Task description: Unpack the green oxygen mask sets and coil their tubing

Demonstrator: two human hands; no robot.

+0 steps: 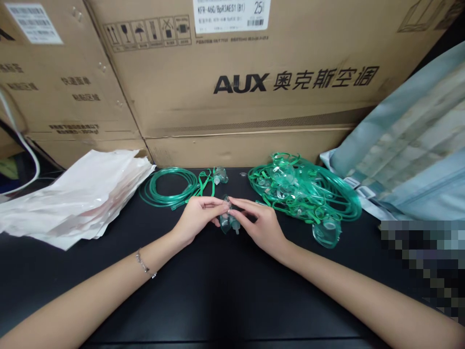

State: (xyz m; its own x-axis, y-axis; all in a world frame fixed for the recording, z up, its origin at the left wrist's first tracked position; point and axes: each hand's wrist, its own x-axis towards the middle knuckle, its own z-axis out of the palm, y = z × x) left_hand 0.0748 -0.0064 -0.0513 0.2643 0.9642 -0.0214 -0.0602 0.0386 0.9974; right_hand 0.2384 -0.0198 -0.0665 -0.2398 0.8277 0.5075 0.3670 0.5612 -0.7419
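Both hands meet over the middle of the black table, pinching a clear green oxygen mask [225, 224] between them. My left hand [199, 215] is closed on the mask's left side, its thumb and fingers near the upper part. From the other side my right hand [262, 223] grips the mask's upper edge between thumb and fingertips. A short pale connector [237, 227] points down from the mask. Fingertips cover part of the mask's top. Behind the left hand lie a coil of green tubing [170, 190] and another small mask [220, 175] with a green strap.
Tangled masks and green tubing [301, 182] lie at the right, one mask [327, 231] at their front. White plastic packets [83, 194] are piled at the left. A large cardboard box [240, 116] stands behind. A light blue bag [407, 160] leans at the right. The black table [203, 300] lies beneath.
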